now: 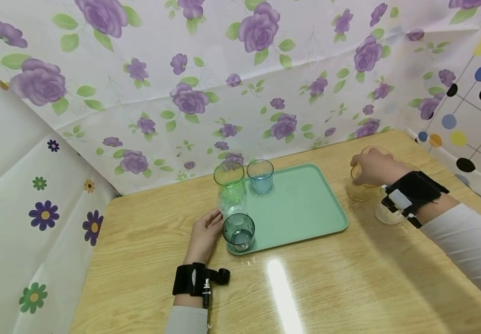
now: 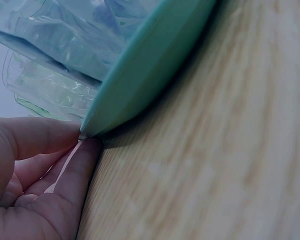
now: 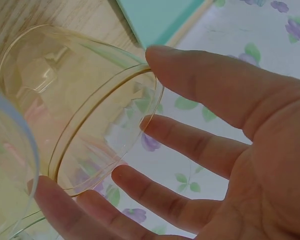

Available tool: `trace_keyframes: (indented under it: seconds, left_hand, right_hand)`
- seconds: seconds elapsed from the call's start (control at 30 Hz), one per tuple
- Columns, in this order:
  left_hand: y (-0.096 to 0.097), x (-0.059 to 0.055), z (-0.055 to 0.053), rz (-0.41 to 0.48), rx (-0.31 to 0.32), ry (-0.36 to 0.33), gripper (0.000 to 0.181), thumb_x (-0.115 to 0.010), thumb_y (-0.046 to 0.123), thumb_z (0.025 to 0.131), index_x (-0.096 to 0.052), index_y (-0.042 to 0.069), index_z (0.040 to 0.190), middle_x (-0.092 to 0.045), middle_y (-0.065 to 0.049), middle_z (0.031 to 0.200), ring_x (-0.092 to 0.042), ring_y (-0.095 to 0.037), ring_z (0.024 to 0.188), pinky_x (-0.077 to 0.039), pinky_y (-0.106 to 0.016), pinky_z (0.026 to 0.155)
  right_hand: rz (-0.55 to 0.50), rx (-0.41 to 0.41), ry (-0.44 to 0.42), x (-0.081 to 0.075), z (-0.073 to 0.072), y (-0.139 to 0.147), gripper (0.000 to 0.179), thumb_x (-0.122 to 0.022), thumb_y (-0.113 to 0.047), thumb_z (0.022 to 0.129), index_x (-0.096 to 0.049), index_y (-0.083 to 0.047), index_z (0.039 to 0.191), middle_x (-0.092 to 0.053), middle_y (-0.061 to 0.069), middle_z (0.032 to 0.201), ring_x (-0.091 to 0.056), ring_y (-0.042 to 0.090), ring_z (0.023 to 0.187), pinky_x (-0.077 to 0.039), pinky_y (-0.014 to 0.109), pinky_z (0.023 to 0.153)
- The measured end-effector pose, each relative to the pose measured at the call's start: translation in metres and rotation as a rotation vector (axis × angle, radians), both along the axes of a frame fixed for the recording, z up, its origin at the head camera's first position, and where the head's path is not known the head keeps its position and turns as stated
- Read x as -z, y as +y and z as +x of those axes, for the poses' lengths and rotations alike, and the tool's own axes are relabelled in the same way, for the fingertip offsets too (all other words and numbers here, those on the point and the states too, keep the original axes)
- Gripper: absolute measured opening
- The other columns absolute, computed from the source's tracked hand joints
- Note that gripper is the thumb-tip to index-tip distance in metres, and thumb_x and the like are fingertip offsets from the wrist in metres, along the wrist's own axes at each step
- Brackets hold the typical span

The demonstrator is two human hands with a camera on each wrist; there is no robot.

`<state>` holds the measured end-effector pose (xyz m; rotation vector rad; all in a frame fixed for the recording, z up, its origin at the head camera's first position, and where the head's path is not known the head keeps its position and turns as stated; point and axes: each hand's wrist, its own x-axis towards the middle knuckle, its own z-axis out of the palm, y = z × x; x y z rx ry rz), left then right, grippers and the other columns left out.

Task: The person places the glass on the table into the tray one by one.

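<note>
My left hand [image 1: 204, 232] is at the left edge of a green tray [image 1: 303, 199]; in the left wrist view, thumb and finger pinch the tray's rim [image 2: 140, 90]. To the right of the tray, my right hand [image 1: 375, 167] holds an amber glass [image 1: 361, 191] by its rim from above. The right wrist view has the thumb and fingers spread round that amber glass's rim [image 3: 110, 107]. Along the tray's left side stand a green glass [image 1: 232, 185], a clear glass [image 1: 233, 208] and a dark grey glass [image 1: 239, 234]. A blue glass [image 1: 261, 181] stands at the back.
Partly under the right wrist is a clear or pale glass [image 1: 386, 215]. Another amber rim [image 1: 384, 149] shows behind the right hand. The wooden table [image 1: 148, 241] meets a flowered cloth [image 1: 161, 139] at its back edge.
</note>
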<state>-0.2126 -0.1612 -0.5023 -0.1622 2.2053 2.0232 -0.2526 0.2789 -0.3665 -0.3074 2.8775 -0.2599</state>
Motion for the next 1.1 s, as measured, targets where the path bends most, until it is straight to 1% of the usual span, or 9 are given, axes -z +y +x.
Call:
trace_keyframes:
  seconds: [0.17, 0.4, 0.57, 0.73, 0.93, 1.1]
  left_hand:
    - [0.000, 0.000, -0.001, 0.006, 0.004, 0.006, 0.047, -0.058, 0.004, 0.102, -0.049, -0.003, 0.147, -0.049, -0.022, 0.149, -0.048, -0.030, 0.139, -0.042, -0.037, 0.113]
    - [0.000, 0.000, 0.000, 0.007, 0.007, 0.005, 0.047, -0.058, 0.004, 0.102, -0.049, -0.002, 0.147, -0.049, -0.022, 0.150, -0.047, -0.030, 0.140, -0.042, -0.038, 0.114]
    - [0.000, 0.000, 0.001, 0.007, 0.005, 0.000, 0.047, -0.058, 0.004, 0.102, -0.049, -0.002, 0.148, -0.049, -0.021, 0.150, -0.047, -0.029, 0.140, -0.042, -0.037, 0.114]
    - [0.000, 0.000, 0.001, 0.006, 0.004, 0.001, 0.047, -0.058, 0.004, 0.101, -0.049, -0.002, 0.147, -0.049, -0.021, 0.150, -0.047, -0.029, 0.140, -0.042, -0.036, 0.113]
    - [0.000, 0.001, 0.001, 0.005, 0.004, 0.008, 0.047, -0.058, 0.005, 0.101, -0.049, -0.002, 0.147, -0.049, -0.022, 0.150, -0.047, -0.030, 0.140, -0.042, -0.038, 0.114]
    - [0.000, 0.001, 0.001, 0.011, 0.002, 0.009, 0.048, -0.059, 0.005, 0.101, -0.049, -0.002, 0.147, -0.049, -0.022, 0.150, -0.047, -0.029, 0.139, -0.041, -0.038, 0.114]
  right_hand:
    - [0.005, -0.005, 0.005, -0.001, 0.001, -0.002, 0.049, -0.077, -0.016, 0.085, -0.060, 0.010, 0.124, -0.054, 0.036, 0.120, -0.043, 0.058, 0.118, -0.037, 0.074, 0.089]
    - [0.005, -0.004, 0.010, 0.004, -0.001, -0.002, 0.051, -0.079, -0.016, 0.085, -0.060, 0.009, 0.125, -0.057, 0.034, 0.120, -0.043, 0.055, 0.118, -0.038, 0.069, 0.087]
    - [-0.026, 0.010, 0.014, 0.006, 0.001, -0.006, 0.053, -0.081, -0.016, 0.085, -0.059, 0.008, 0.126, -0.056, 0.034, 0.120, -0.042, 0.053, 0.117, -0.032, 0.070, 0.089]
    - [-0.073, 0.017, 0.011, 0.006, 0.005, -0.009, 0.052, -0.081, -0.015, 0.085, -0.059, 0.007, 0.127, -0.054, 0.035, 0.121, -0.040, 0.051, 0.113, -0.028, 0.067, 0.089]
    - [-0.076, 0.017, 0.024, 0.006, 0.008, -0.012, 0.052, -0.081, -0.017, 0.086, -0.059, 0.006, 0.127, -0.054, 0.034, 0.119, -0.040, 0.047, 0.108, -0.028, 0.065, 0.087]
    - [-0.095, 0.025, 0.027, 0.007, 0.010, -0.014, 0.052, -0.081, -0.017, 0.087, -0.058, 0.005, 0.128, -0.050, 0.035, 0.119, -0.038, 0.045, 0.102, -0.028, 0.062, 0.085]
